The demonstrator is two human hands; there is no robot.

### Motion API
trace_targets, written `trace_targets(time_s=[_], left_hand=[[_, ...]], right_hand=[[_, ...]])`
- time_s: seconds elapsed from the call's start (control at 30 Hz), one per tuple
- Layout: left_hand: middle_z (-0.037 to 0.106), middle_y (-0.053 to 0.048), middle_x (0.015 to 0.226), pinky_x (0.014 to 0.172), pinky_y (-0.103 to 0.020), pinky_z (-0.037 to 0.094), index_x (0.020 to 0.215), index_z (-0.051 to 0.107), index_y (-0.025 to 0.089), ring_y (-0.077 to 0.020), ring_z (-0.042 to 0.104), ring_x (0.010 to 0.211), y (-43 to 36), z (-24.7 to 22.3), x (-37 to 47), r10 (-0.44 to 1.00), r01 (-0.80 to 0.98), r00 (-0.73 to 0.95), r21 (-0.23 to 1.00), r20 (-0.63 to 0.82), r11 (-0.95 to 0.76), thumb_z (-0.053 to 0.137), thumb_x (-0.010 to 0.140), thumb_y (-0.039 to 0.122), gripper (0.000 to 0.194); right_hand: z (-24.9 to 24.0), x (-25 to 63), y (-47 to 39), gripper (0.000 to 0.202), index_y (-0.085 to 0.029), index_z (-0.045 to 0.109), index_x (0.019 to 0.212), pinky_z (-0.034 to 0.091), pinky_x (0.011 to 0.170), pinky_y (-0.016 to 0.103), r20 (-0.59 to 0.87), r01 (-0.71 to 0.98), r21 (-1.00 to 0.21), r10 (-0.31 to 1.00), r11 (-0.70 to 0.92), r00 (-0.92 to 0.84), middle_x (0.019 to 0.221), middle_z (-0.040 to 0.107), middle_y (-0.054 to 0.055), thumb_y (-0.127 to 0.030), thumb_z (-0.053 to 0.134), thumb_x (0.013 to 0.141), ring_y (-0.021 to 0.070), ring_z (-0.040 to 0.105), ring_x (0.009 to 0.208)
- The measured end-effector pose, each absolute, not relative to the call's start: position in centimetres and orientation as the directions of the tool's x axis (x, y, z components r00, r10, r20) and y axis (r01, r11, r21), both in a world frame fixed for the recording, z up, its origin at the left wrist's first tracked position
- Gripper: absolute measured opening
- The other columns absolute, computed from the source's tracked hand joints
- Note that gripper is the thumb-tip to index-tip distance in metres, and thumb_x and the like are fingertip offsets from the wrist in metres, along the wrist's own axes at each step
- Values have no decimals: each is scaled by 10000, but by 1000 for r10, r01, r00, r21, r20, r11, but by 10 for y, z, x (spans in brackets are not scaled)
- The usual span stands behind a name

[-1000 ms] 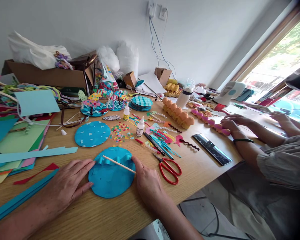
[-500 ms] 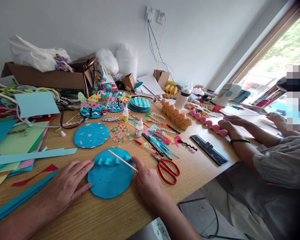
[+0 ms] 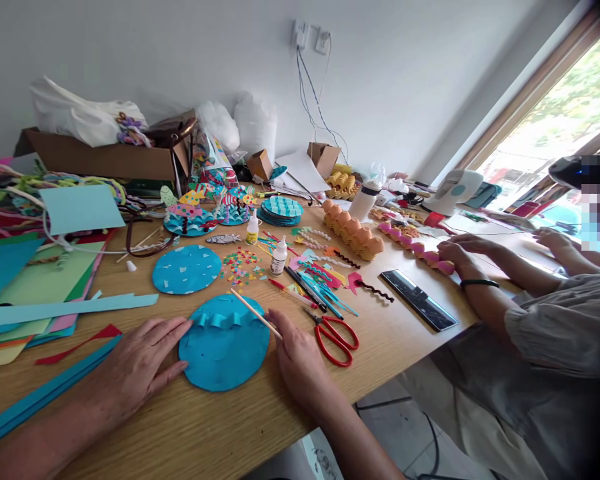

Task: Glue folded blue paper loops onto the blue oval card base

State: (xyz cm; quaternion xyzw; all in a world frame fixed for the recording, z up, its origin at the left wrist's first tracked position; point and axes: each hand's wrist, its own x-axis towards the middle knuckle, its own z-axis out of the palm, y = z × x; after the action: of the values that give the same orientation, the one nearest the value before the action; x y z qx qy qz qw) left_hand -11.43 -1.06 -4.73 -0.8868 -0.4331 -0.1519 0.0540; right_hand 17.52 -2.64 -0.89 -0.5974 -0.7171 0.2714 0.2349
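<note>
A round blue disc point(image 3: 224, 363) lies on the wooden table, with a wavy blue paper strip point(image 3: 217, 320) standing across its upper part. My left hand point(image 3: 147, 357) rests at the disc's left edge, fingers spread, thumb and fingertips touching the rim. At the right edge, my right hand point(image 3: 300, 353) is closed on a thin wooden stick point(image 3: 255, 312), whose free end points up and left over the disc's top, right of the strip. Another blue disc with pale paper bits point(image 3: 186, 270) lies just behind.
Red-handled scissors point(image 3: 337, 340) lie right of my right hand. Two glue bottles point(image 3: 279, 259), confetti point(image 3: 245, 267) and pens stand or lie behind. Blue strips point(image 3: 45, 393) and coloured sheets are at left. A phone point(image 3: 419, 300) and another person's hands point(image 3: 460, 250) are at right.
The stick has swung a little, its free end now further right and steeper, away from the wavy strip. The view has shifted slightly; both hands stay at the disc.
</note>
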Motion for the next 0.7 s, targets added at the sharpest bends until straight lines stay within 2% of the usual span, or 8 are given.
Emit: trace_targets(time_s=[0.1,0.27,0.33,0.43,0.47,0.53,0.6,0.7], left_hand=[[577,-48,1255,889,-333,451,1307,460,248,-244,544,1092,-12,-50,-113,761,791,565,53,318,-610,476,836,548,558],[588,-66,1226,918,-369,431,1246,525,227,-254,530,1088,-14,-53,-108,779,810,513,96,362,-578,423,862,550,512],[586,-73,1229,924,-377,431,1243,529,226,-257,533,1088,-15,-53,-107,785,808,511,118,349,-578,418,863,554,514],[587,-85,1232,940,-396,431,1292,473,223,-260,536,1105,-14,-50,-107,820,815,471,197,324,-546,412,856,575,564],[592,-86,1227,936,-396,438,1306,455,221,-259,538,1111,-14,-48,-108,837,816,448,237,315,-527,407,851,590,587],[596,-86,1223,908,-379,468,1305,453,220,-255,548,1113,-12,-41,-111,875,820,388,324,291,-471,384,846,614,609],[588,-84,1233,860,-351,502,1271,492,221,-251,563,1102,-9,-32,-115,909,825,330,389,256,-409,361,847,621,597],[608,-74,1206,830,-316,516,1177,579,225,-240,594,1058,-12,-17,-119,920,829,322,403,225,-388,351,857,587,534]], right_hand=[[-9,172,-27,432,-176,486,1252,438,854,269,-11,768,-628,985,128,-174,1177,636,63,-90,346,852,197,610,1040],[-5,167,-25,448,-172,491,1256,456,806,307,-68,840,-533,984,104,-164,1075,679,98,-80,352,840,237,640,978],[-6,169,-24,444,-151,497,1247,454,827,315,-46,821,-558,984,119,-174,1070,677,111,-76,350,834,237,629,1001],[-11,176,-24,404,-150,512,1222,465,832,306,68,719,-672,982,177,-178,1115,653,111,-120,349,854,218,619,1009],[-14,179,-26,389,-164,511,1220,483,794,295,108,671,-717,981,191,-164,1135,641,105,-151,347,867,204,635,958],[-18,186,-33,365,-198,495,1223,511,640,262,145,573,-798,982,187,-120,1163,617,95,-227,338,895,156,659,734],[-19,193,-43,363,-214,469,1231,471,455,233,121,488,-862,991,135,-61,1170,595,100,-312,325,913,89,573,478],[-11,201,-60,392,-209,465,1204,367,319,202,68,378,-924,998,59,11,1087,599,96,-427,346,901,34,433,338]])
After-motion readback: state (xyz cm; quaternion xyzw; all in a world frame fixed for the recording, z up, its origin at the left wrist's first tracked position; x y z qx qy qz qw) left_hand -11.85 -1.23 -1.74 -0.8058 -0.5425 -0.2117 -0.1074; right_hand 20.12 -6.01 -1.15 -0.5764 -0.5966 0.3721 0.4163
